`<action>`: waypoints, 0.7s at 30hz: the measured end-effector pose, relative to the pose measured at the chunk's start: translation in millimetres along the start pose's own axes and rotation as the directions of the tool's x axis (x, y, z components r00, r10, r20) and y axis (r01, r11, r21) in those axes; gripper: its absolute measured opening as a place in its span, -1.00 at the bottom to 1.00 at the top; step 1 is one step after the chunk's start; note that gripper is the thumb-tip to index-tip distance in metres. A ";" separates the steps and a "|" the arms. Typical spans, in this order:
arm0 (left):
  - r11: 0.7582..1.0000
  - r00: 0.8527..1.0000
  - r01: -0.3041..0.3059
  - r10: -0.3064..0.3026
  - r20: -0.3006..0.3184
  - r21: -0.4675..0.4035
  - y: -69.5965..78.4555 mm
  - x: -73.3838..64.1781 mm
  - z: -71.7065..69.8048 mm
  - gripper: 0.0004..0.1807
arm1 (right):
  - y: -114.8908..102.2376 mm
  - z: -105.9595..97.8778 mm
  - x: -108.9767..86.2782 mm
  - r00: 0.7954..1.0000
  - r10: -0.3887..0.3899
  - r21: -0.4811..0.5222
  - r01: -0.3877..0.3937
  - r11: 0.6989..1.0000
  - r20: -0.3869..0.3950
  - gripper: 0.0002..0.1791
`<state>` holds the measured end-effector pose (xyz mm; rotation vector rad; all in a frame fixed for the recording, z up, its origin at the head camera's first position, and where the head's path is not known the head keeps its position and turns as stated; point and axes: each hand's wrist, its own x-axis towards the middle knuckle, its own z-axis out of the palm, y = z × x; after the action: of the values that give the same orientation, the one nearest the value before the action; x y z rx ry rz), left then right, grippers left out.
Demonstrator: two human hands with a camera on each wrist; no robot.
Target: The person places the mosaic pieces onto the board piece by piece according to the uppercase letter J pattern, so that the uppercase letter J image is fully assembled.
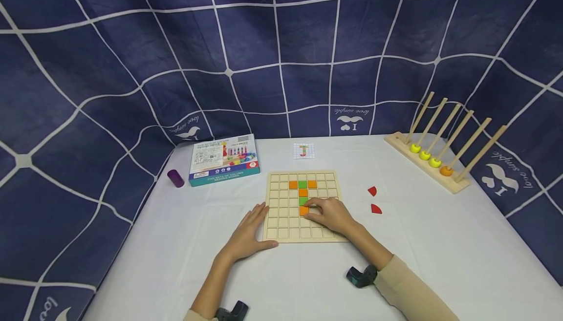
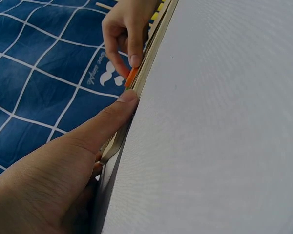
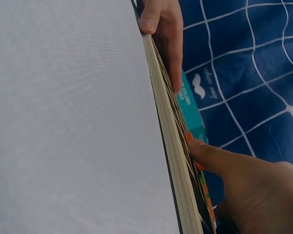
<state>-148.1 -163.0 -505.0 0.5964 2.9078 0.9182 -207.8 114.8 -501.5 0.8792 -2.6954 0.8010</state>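
A wooden grid board [image 1: 277, 233] lies flat on the table. Orange and green square tiles fill part of its top row, with a column running down from the green tile [image 1: 302, 184]. At the lower end of that column, my right hand [image 1: 330, 214] pinches an orange tile [image 1: 303, 211] between thumb and fingers. The left wrist view shows this orange tile [image 2: 131, 77] tilted up at the board's surface. My left hand [image 1: 248, 235] rests at the board's left front corner, fingers extended along the left edge and thumb against the front edge.
Behind the board lies a small pattern card [image 1: 304, 151]. A teal-edged box [image 1: 225, 160] and a purple cylinder [image 1: 176, 178] are at the back left. Two red wedges [image 1: 376, 209] lie right of the board. At the far right stands a peg rack [image 1: 422, 164] with yellow and orange beads.
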 end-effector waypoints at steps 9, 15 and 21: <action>1.000 1.000 0.015 -0.015 0.008 0.003 -0.9 0.4 0.8 0.14 | 1.0 -2.3 -0.8 1.000 0.011 0.026 -0.010 1.000 -0.005 -0.69; 1.000 1.000 -0.004 0.004 -0.003 0.002 -0.3 1.0 0.9 0.13 | 12.2 -18.5 -7.4 0.998 0.061 0.072 -0.060 0.996 -0.010 -0.69; 1.000 1.000 0.012 -0.012 0.004 -0.001 -0.2 0.0 0.2 0.14 | 38.3 -45.3 -20.4 0.986 0.145 0.079 -0.138 0.987 -0.085 -0.67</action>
<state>-148.1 -163.1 -505.3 0.5796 2.9039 0.9153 -213.4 175.5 -487.3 0.6542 -2.6873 0.9496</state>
